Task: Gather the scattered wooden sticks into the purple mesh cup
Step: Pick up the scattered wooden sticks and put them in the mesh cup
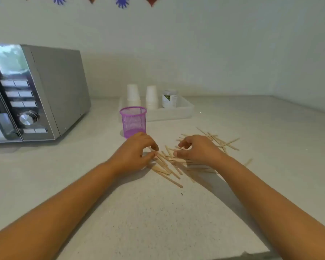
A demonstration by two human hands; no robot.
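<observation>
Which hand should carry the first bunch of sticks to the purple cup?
Probably the left. The left hand already pinches at the sticks and sits just in front of the purple cup. The right hand hovers farther away over the pile.

A loose heap of wooden sticks (172,164) lies scattered on the speckled pale bench (158,222), some crossing others, with a few strays (227,142) spread toward the right. The left hand (137,151) sits at the heap's left end, thumb and forefinger curled together on stick ends. The right hand (197,148) hovers palm-down over the middle, fingers bent. The purple mesh cup (133,121) stands upright just behind the left hand. Behind it, a white tray (186,111) holds stacked white cups (133,95) and a small jar (169,98). A silver microwave (36,92) fills the bench's left side.
</observation>
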